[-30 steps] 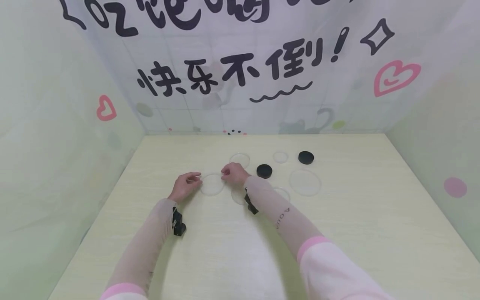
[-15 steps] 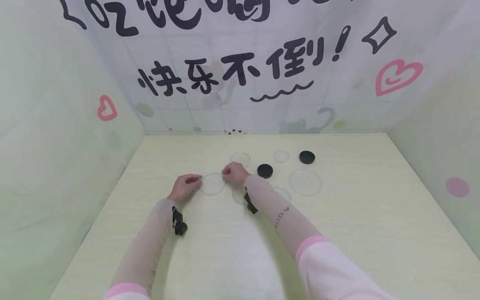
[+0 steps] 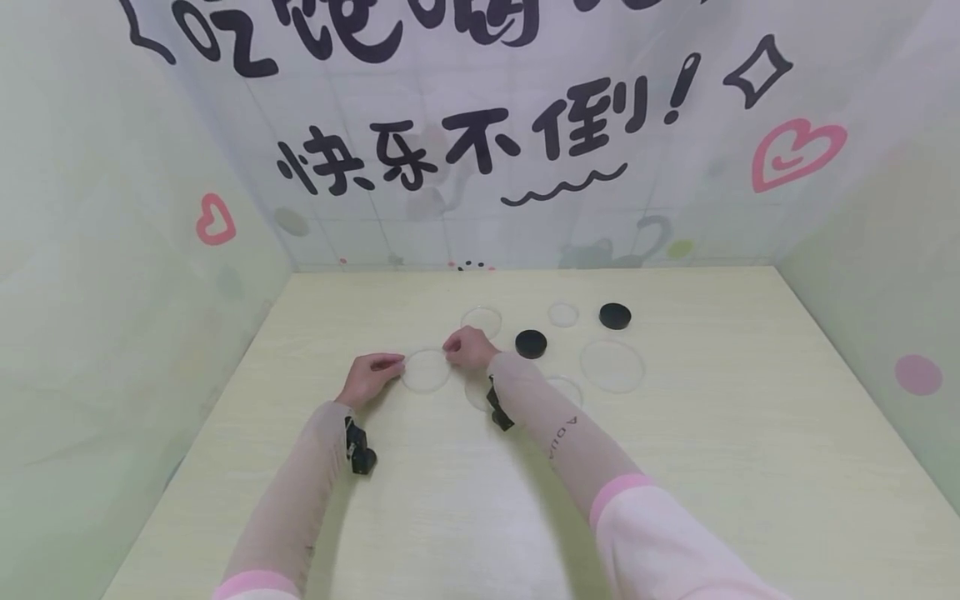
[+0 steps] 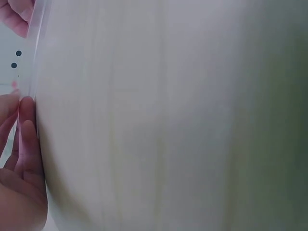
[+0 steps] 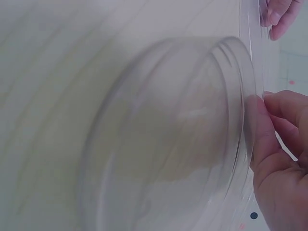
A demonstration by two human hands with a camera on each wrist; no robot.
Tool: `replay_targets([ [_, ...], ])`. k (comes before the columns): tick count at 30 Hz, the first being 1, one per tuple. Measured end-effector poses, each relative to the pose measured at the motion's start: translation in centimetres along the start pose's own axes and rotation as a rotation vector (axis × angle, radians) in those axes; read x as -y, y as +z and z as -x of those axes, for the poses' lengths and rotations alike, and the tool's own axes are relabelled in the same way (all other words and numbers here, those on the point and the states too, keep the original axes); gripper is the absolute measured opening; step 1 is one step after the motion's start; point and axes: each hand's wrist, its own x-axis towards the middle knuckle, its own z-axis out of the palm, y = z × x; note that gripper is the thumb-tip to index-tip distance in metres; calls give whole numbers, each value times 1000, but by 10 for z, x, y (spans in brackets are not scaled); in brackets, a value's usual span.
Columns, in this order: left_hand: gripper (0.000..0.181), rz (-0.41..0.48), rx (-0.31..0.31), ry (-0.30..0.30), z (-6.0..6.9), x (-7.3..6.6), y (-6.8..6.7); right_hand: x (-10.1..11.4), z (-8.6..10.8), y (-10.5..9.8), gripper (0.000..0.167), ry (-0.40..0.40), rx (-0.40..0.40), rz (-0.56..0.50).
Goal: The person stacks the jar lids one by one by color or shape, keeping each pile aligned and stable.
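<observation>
Remotely, I saw the left grip [image 3: 369, 379] and right grip [image 3: 469, 348] pinching opposite edges of a clear round dish [image 3: 426, 372] just left of the frame's centre.

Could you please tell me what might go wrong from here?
The left hand and right hand hold the clear dish only by its edge, so it could slip if either grip loosens. A second dish shows close to the right wrist camera and might get bumped. The clear pieces barely stand out against the pale table, so one could be overlooked.
</observation>
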Motion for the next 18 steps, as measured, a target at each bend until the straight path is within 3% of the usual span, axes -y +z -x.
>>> replay_targets([
  [4, 29, 11, 3, 5, 2, -1, 0, 34, 26, -13, 18, -14, -17, 29],
  [9, 29, 15, 5, 2, 3, -2, -1, 70, 54, -29, 21, -9, 23, 14],
  [10, 29, 17, 7, -1, 3, -2, -2, 72, 55, -29, 20, -34, 5, 21],
  [18, 29, 14, 13, -7, 5, -16, -7, 87, 62, -36, 20, 10, -67, 31],
])
